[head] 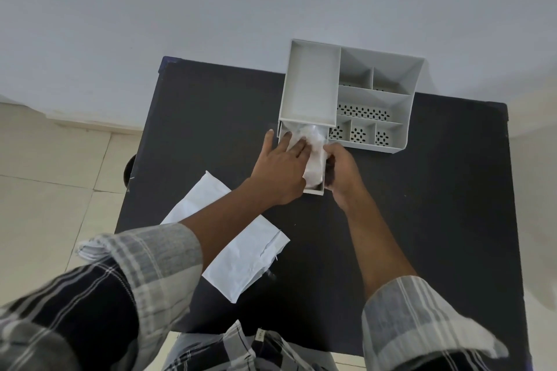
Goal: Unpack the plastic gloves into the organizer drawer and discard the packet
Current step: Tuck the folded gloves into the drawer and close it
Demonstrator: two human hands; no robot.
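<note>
On a black table (422,220) set against a pale wall, a person in a plaid shirt works clear plastic gloves (313,147) into the pulled-out drawer (315,190) of a grey organizer (391,117). The left hand (280,166) lies flat, fingers straight, pressing the crumpled gloves down into the drawer. Just to its right, the right hand (340,169) curls its fingers around the drawer's right side wall, touching the gloves. Behind the left wrist, partly under the forearm, the white packet (244,253) lies flat on the table, torn end toward the person, well apart from the organizer.
</note>
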